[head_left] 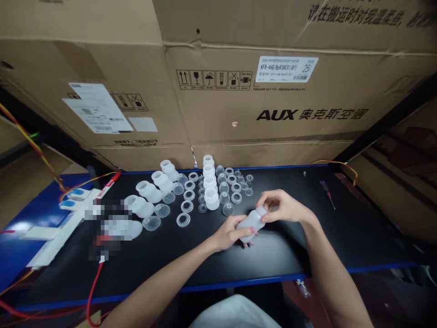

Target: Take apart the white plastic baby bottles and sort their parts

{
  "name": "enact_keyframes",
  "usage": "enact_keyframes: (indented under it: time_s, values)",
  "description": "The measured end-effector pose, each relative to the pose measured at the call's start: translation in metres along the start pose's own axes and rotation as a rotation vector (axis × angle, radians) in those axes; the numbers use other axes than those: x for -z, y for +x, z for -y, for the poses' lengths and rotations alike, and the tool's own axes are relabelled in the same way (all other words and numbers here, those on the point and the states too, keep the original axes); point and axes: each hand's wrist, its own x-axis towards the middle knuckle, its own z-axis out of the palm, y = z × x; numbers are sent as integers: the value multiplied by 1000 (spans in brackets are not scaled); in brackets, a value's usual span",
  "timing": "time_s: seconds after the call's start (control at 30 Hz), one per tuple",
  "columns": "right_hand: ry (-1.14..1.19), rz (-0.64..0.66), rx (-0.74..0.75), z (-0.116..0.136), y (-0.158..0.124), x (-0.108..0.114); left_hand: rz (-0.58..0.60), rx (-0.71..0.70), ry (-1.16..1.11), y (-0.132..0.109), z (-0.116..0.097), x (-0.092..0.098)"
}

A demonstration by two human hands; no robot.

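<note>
My left hand (pixel 232 233) is wrapped round the body of a white translucent bottle (pixel 251 222), held tilted above the black tabletop. The fingers of my right hand (pixel 282 207) close round its neck at the upper right end. Whether a small part sits between those fingers at the mouth is hidden. Just beyond my hands stands a row of white bottles (pixel 212 199) with open mouths. Clear domed caps (pixel 228 209) and clear ring collars (pixel 236 197) lie in rows to the right of it. On its left is another row of ring collars (pixel 183 220).
More white bottles (pixel 139 206) lie tilted at the left, with clear round lids (pixel 151 222) alongside. A white power strip (pixel 64 228) and a red cable (pixel 91 291) are farther left. At the right lies a screwdriver (pixel 328 195). A large cardboard box (pixel 218 105) walls off the back.
</note>
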Motion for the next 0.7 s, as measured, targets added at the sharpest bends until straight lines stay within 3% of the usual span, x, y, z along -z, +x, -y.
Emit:
enact_keyframes:
  time_s: [0.1,0.23,0.33,0.4,0.47,0.57,0.63,0.7]
  values:
    - [-16,19,148,5,-3,6,74,24,-75,3,1,6]
    - [74,60,349,8,0,1,314,163,-278,4,5,17]
    - [140,52,430,7,4,-7,488,295,-420,2,6,21]
    - [151,22,459,7,6,-12,527,328,-490,-4,5,17]
    - [165,0,503,11,5,-15,527,339,-568,-14,8,3]
    - [232,57,579,23,-1,-22,506,335,-731,-37,23,-33]
    - [259,152,600,35,-5,-30,441,269,-838,-59,39,-62]
    - [246,249,600,47,-9,-42,358,145,-760,-85,53,-90]
